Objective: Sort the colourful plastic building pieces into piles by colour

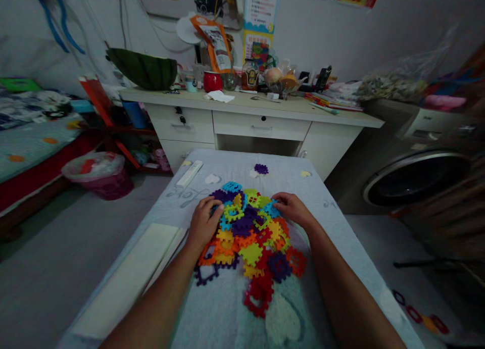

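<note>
A heap of colourful plastic interlocking tiles with toothed edges (246, 222) lies on the cloth-covered table in front of me. Red, orange, yellow, lime, blue and purple ones overlap; some have cut-out centres. My left hand (205, 221) rests against the heap's left side, fingers curved and thumb apart, near purple and blue tiles. On the opposite side, my right hand (293, 208) touches the edge by a light-blue tile (270, 208), its fingers loosely bent and apart from the thumb. Neither hand visibly grips a tile. One purple tile (261, 168) sits alone beyond the heap.
A long white board (129, 278) lies along the table's left edge, with a white remote-like bar (189, 173) farther back. Behind stands a white desk (261, 129) bearing a watermelon piece (146, 68) and jars. A washing machine (409, 157) is right, a lined bin (100, 175) left.
</note>
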### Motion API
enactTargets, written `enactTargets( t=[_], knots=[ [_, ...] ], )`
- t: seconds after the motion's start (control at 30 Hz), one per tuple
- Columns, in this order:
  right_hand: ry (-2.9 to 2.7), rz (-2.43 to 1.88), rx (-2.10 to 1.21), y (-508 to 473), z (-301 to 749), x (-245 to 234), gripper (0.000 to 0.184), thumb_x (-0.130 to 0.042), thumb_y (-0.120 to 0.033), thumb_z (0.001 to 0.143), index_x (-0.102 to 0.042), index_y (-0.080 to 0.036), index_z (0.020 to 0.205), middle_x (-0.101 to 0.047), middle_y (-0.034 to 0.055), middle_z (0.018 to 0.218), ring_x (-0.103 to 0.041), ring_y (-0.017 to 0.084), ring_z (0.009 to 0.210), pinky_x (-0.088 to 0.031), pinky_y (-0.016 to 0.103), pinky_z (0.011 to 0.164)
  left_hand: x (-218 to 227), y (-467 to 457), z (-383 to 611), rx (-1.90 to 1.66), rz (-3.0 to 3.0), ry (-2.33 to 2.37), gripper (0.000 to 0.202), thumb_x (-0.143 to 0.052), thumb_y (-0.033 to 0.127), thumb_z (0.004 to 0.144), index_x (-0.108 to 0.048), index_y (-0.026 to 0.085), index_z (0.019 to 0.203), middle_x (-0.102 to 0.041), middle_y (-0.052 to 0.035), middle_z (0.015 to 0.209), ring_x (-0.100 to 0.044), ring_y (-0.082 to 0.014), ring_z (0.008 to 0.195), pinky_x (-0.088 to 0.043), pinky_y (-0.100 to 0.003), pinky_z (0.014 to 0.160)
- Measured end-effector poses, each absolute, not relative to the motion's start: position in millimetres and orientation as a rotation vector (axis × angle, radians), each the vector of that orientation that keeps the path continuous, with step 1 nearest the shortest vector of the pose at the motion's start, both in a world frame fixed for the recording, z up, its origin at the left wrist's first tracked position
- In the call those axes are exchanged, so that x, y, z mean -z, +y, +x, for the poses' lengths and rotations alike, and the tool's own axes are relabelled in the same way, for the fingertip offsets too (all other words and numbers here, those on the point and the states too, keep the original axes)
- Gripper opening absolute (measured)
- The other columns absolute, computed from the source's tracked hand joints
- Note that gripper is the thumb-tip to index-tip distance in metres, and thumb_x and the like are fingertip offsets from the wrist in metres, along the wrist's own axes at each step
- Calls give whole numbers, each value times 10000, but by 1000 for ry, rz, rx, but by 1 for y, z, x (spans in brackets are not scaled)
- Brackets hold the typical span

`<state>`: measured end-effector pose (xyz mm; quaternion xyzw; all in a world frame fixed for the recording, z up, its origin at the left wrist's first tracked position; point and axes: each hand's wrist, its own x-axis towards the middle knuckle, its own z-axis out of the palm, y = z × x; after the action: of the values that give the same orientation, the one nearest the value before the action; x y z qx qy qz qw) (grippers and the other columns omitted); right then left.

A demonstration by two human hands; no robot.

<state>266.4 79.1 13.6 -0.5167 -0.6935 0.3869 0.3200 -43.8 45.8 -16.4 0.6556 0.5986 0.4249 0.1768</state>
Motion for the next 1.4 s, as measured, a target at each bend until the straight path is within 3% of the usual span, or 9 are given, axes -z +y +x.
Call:
enactTargets(
  t=[0.17, 0.43, 0.63, 0.77, 1.0, 1.17, 1.4],
  knots=[
    [-1887, -1415, -834, 83, 269, -10, 221, -608, -301, 759, -668, -171, 928, -607, 2, 720, -544, 140, 652, -439, 256, 626, 16, 46, -44, -1191, 1848, 1689, 351, -479, 473, 870, -678, 205, 977, -568, -92, 1182, -526, -251, 1172, -376, -433, 1065],
    [-2059, -1412, -583, 81, 261, -7, 274, -560, -270, 841, -673, -167, 1069, -676, 91, 1030, -609, 193, 904, -462, 327, 850, 15, 44, -44, -1198, 1843, 1687, 349, -477, 476, 870, -673, 208, 979, -561, -86, 1180, -522, -246, 1172, -375, -427, 1065],
    [-2094, -1419, -572, 81, 248, -2, 301, -485, -229, 891, -648, -171, 1136, -691, 89, 1087, -616, 205, 968, -439, 345, 913, 14, 43, -43, -1185, 1838, 1694, 342, -480, 467, 867, -674, 209, 979, -559, -85, 1187, -518, -245, 1181, -374, -421, 1070],
    [-2093, -1446, -505, 80, 243, -3, 339, -535, -190, 842, -628, -165, 1167, -683, 76, 1020, -593, 205, 956, -410, 361, 931, 13, 43, -43, -1193, 1837, 1699, 342, -481, 469, 865, -675, 209, 973, -564, -86, 1187, -521, -249, 1180, -377, -431, 1068],
    [-2069, -1412, -542, 76, 244, -9, 208, -560, -121, 743, -689, -188, 891, -640, 47, 886, -566, 190, 902, -400, 351, 898, 14, 43, -42, -1214, 1840, 1709, 326, -496, 456, 857, -683, 212, 963, -575, -84, 1172, -539, -246, 1160, -395, -427, 1056],
    [-1770, -1316, -743, 79, 256, -15, 106, -605, -234, 731, -678, -197, 797, -617, 21, 840, -551, 160, 802, -435, 299, 772, 13, 42, -42, -1204, 1823, 1724, 324, -492, 457, 857, -683, 217, 960, -574, -78, 1180, -538, -244, 1162, -393, -421, 1058],
    [-1292, -1341, -763, 100, 277, -16, 225, -651, -361, 674, -648, -175, 801, -603, -8, 688, -494, 117, 559, -401, 249, 543, 15, 44, -43, -1180, 1847, 1710, 345, -480, 469, 864, -677, 209, 978, -570, -84, 1183, -537, -246, 1162, -386, -421, 1061]
  ],
)
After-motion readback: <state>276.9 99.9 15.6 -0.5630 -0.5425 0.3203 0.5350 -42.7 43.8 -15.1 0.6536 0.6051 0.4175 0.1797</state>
